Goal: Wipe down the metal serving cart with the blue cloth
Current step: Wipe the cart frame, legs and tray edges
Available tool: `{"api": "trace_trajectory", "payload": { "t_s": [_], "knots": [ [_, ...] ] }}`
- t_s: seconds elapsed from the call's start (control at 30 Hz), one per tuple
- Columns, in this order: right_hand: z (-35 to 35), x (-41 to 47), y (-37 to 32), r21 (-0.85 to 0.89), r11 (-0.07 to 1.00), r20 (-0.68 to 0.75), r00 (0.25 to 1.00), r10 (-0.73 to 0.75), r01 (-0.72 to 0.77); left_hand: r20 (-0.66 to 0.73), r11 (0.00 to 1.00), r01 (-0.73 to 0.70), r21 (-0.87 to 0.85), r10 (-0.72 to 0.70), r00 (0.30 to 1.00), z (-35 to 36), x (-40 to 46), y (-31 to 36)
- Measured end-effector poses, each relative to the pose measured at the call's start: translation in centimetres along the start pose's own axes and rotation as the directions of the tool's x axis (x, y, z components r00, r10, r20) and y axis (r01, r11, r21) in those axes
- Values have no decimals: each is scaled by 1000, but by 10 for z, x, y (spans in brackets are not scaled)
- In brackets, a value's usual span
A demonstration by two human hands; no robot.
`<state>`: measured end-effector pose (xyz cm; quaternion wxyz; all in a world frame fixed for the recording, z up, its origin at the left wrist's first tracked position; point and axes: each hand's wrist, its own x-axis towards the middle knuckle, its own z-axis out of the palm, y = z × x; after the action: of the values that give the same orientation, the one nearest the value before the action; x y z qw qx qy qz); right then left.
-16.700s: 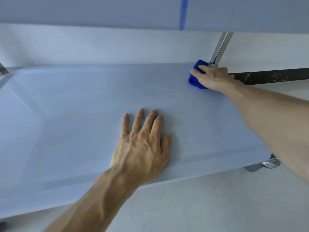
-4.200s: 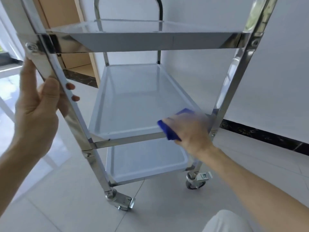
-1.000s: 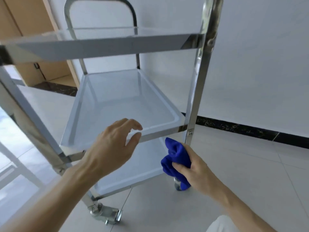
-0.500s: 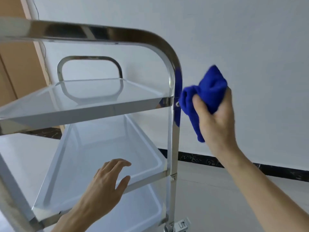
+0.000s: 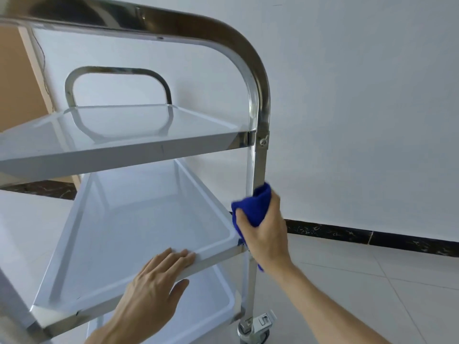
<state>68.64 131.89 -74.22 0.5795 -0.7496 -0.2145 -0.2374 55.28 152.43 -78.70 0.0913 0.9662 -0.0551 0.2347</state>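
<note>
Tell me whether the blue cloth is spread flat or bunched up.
Bunched up. The blue cloth sits wadded in the right hand, pressed against the cart's upright post.

- Looked like a plain indoor room, type unclear; could have been a home or a service area.
- White wall (image 5: 360,108) with dark marbled skirting (image 5: 372,238).
- Pale glossy floor tiles (image 5: 372,281).
- Tan wooden panel (image 5: 15,83) at left.
- Three-tier steel serving cart (image 5: 258,83) stood there.

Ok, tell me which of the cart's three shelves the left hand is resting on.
The middle shelf: the left hand lies over its near rim, fingers on top. The top shelf sits above it, and the bottom shelf shows below, both untouched.
</note>
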Motion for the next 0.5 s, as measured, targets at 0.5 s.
{"api": "trace_trajectory", "payload": {
  "t_s": [0.5],
  "knots": [
    [-11,52,-53,109,992,-93,995,-47,57,99,998,49,-45,-44,994,-1,3,-3]
  ]
}}
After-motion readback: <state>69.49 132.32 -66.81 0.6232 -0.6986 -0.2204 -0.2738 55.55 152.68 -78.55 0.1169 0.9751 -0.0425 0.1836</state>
